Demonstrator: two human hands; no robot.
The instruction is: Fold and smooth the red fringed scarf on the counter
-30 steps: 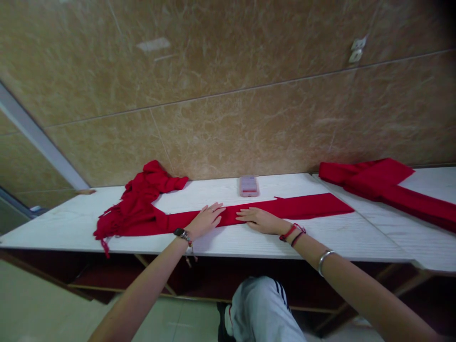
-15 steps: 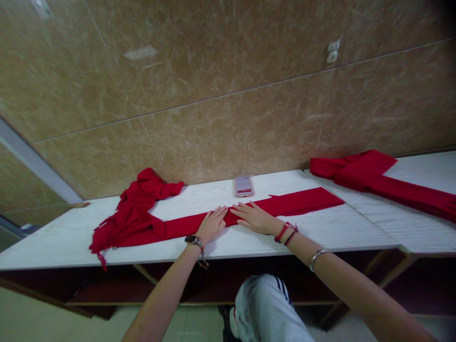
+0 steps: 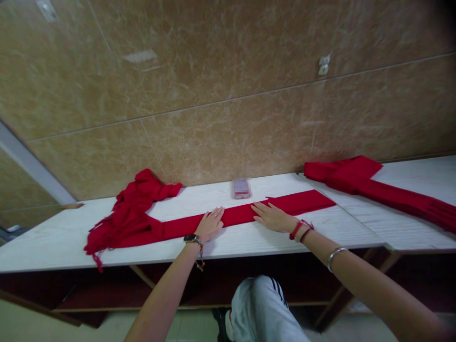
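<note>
A long red cloth (image 3: 238,214) lies as a flat, narrow band across the white tabletop (image 3: 228,244), its left part bunched into a crumpled, fringed heap (image 3: 133,209). Fingers spread, my left hand (image 3: 211,224) rests flat on the middle of the band. Further right on the same band lies my right hand (image 3: 273,217), also flat with its fingers apart. The band shows between the two hands. Neither hand grips anything.
A phone (image 3: 242,188) lies behind the band, near the tan wall (image 3: 228,118). At the right, a second red cloth (image 3: 351,178) lies folded at an angle. Open dark shelves (image 3: 114,289) are under the tabletop, and my knee (image 3: 260,304) is in front.
My right hand has slid to the right along the cloth, away from my left hand, which stays in about the same place. The view has shifted slightly.
</note>
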